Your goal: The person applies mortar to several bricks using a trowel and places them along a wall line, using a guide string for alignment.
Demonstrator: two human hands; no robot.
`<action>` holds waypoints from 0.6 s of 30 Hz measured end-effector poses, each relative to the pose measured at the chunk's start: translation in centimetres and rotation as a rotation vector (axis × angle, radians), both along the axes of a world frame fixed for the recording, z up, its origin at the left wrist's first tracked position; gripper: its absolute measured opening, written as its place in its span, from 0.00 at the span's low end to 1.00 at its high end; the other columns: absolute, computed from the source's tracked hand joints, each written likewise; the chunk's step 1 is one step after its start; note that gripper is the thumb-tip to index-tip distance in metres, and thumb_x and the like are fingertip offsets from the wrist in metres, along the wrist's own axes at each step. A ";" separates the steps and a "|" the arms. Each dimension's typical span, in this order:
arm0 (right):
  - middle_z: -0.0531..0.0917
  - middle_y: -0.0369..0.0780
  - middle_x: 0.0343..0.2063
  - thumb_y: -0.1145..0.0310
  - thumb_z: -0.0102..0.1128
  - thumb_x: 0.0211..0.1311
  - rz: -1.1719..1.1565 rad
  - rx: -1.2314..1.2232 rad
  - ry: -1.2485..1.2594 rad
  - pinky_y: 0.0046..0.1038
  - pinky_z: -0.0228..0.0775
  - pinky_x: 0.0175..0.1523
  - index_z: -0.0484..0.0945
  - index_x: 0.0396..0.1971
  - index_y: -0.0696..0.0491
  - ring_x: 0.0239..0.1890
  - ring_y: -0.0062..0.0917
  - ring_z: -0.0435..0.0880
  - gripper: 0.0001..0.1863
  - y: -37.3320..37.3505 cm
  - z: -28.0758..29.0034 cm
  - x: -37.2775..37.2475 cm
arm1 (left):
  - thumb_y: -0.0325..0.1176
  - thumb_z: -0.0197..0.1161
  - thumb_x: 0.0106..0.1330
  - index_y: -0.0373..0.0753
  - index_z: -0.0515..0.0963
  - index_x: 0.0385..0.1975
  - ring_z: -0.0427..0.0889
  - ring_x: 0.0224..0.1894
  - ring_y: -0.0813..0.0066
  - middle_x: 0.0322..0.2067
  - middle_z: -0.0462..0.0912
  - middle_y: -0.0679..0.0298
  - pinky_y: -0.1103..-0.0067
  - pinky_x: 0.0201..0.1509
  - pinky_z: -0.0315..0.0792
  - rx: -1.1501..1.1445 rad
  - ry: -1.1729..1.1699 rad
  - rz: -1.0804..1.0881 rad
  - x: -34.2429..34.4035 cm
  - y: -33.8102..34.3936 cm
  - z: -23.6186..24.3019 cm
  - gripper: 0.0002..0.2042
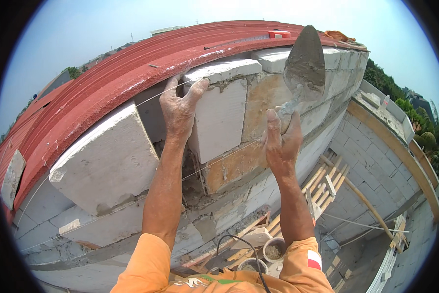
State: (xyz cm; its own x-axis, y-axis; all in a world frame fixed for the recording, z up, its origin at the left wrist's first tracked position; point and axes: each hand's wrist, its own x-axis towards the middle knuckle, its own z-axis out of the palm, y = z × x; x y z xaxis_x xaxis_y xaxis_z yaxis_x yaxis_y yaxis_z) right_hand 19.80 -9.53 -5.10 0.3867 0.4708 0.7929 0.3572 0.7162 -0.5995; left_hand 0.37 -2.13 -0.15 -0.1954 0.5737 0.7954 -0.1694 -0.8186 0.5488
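My left hand (180,108) is at the left end of a white block (220,119) in the wall's upper course. Its thumb presses the block's upper front corner and its fingers hook over behind, where the tips are partly hidden. A taut string (151,98) passes by these fingers. My right hand (282,141) grips the handle of a pointed trowel (305,63), held blade up with grey mortar on it, in front of the wall. Left of my left hand, a gap with mortar at its base separates this block from another white block (107,158).
A red corrugated metal roof (117,63) runs close behind the wall top. A red object (279,34) lies on it. Below are bamboo poles (322,185), planks and buckets of mortar (274,250). A second string (219,159) crosses lower down. A dark cable (241,238) hangs by my chest.
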 end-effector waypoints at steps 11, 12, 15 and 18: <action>0.78 0.34 0.21 0.55 0.61 0.71 0.450 0.242 -0.099 0.25 0.76 0.33 0.76 0.38 0.55 0.21 0.18 0.76 0.17 4.6 20.6 -1.0 | 0.41 0.77 0.52 0.27 0.79 0.50 0.83 0.44 0.70 0.40 0.84 0.53 0.75 0.51 0.78 0.030 0.033 0.083 0.0 0.5 0.4 0.29; 0.78 0.35 0.21 0.54 0.61 0.71 0.460 0.215 -0.119 0.25 0.76 0.33 0.76 0.38 0.56 0.21 0.18 0.76 0.17 5.3 21.2 -1.6 | 0.41 0.77 0.52 0.27 0.79 0.50 0.84 0.43 0.69 0.40 0.84 0.53 0.75 0.50 0.78 0.013 0.033 0.071 0.1 0.4 0.5 0.29; 0.78 0.35 0.22 0.54 0.60 0.72 0.471 0.127 -0.162 0.25 0.76 0.33 0.75 0.39 0.56 0.21 0.18 0.76 0.18 7.2 21.6 -3.3 | 0.41 0.78 0.51 0.26 0.79 0.49 0.84 0.42 0.69 0.39 0.85 0.51 0.75 0.49 0.79 0.002 0.032 0.058 0.0 0.5 0.4 0.29; 0.77 0.35 0.23 0.54 0.60 0.72 0.463 0.072 -0.189 0.25 0.75 0.32 0.75 0.39 0.56 0.21 0.19 0.76 0.18 8.4 21.1 -4.2 | 0.41 0.78 0.51 0.26 0.79 0.49 0.85 0.42 0.68 0.39 0.85 0.50 0.75 0.47 0.80 -0.026 0.024 0.013 -0.2 0.2 0.5 0.30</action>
